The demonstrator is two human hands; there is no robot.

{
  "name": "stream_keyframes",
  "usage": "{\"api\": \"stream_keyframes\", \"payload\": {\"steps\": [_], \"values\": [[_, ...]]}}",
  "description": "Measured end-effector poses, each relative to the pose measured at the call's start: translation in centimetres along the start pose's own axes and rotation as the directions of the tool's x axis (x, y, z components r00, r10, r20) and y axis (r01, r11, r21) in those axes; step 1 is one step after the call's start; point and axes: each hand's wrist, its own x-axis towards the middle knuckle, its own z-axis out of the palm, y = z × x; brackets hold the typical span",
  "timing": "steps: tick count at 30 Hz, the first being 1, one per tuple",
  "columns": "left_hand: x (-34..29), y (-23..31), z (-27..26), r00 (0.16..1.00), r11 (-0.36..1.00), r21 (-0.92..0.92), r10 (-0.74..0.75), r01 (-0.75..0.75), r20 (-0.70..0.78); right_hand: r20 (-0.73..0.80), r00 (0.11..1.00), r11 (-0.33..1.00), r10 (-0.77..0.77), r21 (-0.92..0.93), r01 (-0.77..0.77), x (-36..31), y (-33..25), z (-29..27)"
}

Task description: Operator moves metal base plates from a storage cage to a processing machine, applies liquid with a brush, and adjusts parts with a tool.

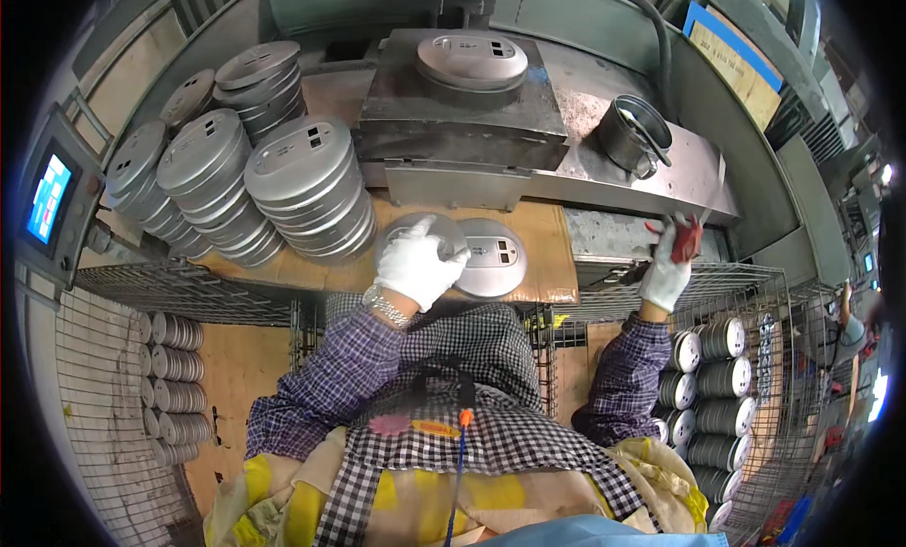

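My left hand (415,262), in a white glove, is over a round grey metal disc (447,232), its fingers and thumb curled on it. A second silver disc (495,258) with small dark rectangular holes lies to the right, right beside the first. Both rest on a brown cardboard sheet (552,250). Off to the right, my gloved right hand (668,273) is raised and closed around a small red tool (687,241). A thin metal tip seems to stick up from it; its exact kind is unclear.
Stacks of metal discs (307,184) stand at the left. Another disc (472,58) sits on a steel machine block (462,122). A dark metal pot (623,141) stands at the right. Wire cages (104,377) on both sides hold rows of discs. A lit control screen (49,198) is far left.
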Motion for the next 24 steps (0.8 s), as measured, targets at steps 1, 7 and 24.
{"api": "stream_keyframes", "payload": {"steps": [1, 7, 24], "values": [[-0.2, -0.3, -0.4, 0.997, 1.000, -0.018, 0.014, -0.013, 0.072, 0.182, 0.983, 0.999, 0.034, -0.005, -0.034, -0.3, -2.3, 0.9], [0.5, -1.1, -3.6, 0.927, 0.961, 0.092, 0.225, -0.263, 0.300, 0.750, 0.660, 0.847, -0.038, -0.326, 0.420, 3.9, -11.0, 12.5], [0.9, -1.1, -4.5, 0.857, 0.930, 0.200, 0.181, -0.309, 0.483, 0.736, 0.666, 0.943, -0.124, -0.121, 0.311, 5.9, -9.1, 10.4]]}}
